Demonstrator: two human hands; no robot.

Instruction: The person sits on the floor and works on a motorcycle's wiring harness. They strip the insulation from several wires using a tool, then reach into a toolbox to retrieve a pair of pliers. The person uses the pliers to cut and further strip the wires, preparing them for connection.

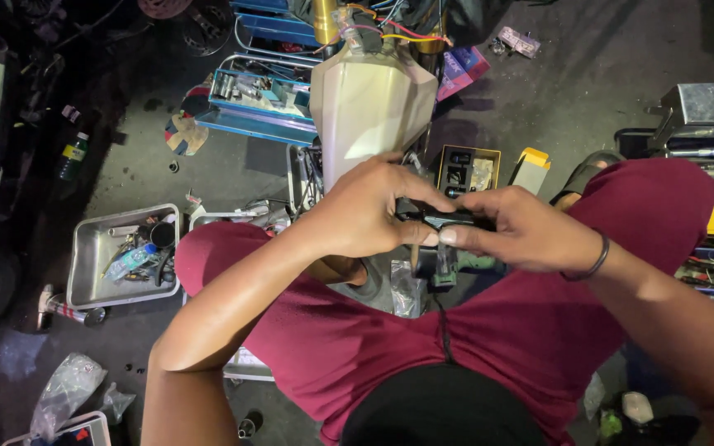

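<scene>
A small black part [444,218] is held between both hands above my lap. My left hand [369,206] grips its left end with curled fingers. Its right end sits pinched between thumb and fingers of my right hand [522,231], which wears a dark band at the wrist. Most of the part is hidden by my fingers. I am seated in dark red shorts [423,330], knees spread over a dark workshop floor.
A pale motorcycle front panel [369,103] stands just ahead, wires above it. A metal tray [92,256] of small parts lies left, a blue tool tray [258,103] behind, an open small box [466,169] ahead, a toolbox [708,107] at right.
</scene>
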